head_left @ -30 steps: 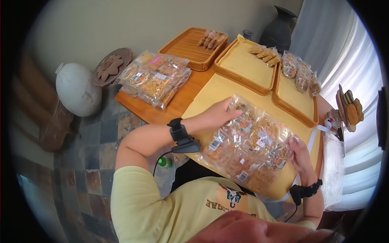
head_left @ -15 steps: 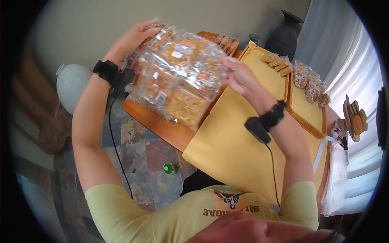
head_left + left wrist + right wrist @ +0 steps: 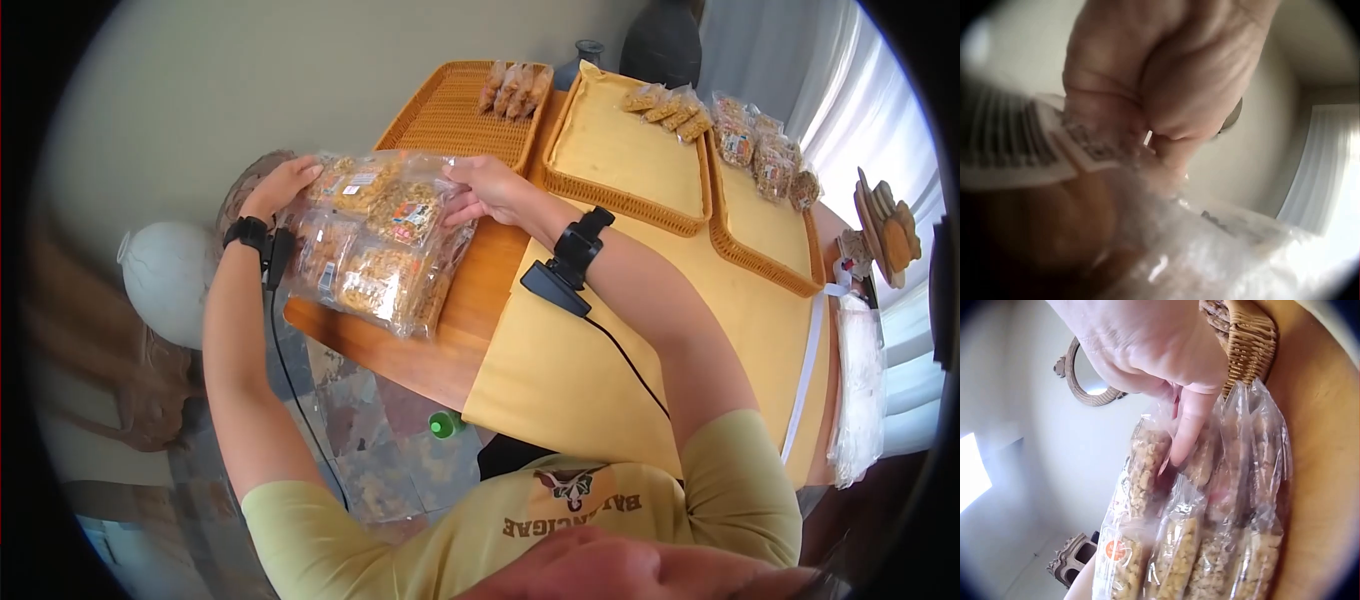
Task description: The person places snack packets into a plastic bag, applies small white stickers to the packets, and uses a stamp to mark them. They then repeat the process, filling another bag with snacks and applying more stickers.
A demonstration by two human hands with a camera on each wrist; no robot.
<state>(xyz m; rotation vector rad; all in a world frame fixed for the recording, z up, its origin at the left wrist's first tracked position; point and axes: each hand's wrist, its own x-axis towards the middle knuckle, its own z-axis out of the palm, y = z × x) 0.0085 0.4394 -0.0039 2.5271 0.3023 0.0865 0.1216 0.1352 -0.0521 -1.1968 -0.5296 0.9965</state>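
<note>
A layer of clear plastic snack packs [image 3: 380, 285], filled with pale, nutty-looking pieces and carrying white labels, lies at the left end of the wooden table [image 3: 470, 300]. My left hand [image 3: 283, 187] pinches its far left corner; the left wrist view shows the crinkled plastic [image 3: 1166, 250] up close at the fingers. At the far right corner, my right hand [image 3: 490, 190] grips the wrapping between thumb and fingers. In the right wrist view, more packs [image 3: 1250, 462] are stacked beneath that hand [image 3: 1154, 356], edges facing the camera.
Behind the packs stands a wicker tray [image 3: 420, 110] with several small bags. Two paper-lined wicker trays [image 3: 630, 205] [image 3: 780, 265] hold bagged snacks farther right. Yellow paper [image 3: 620, 340] covers the table's right part. A white vase [image 3: 170, 285] stands left; a green-capped bottle [image 3: 445, 425] is below.
Both hands have carried the layer of snack packs leftward from over the yellow paper and lowered it onto the stack at the table's left end. Both hands still hold it.
</note>
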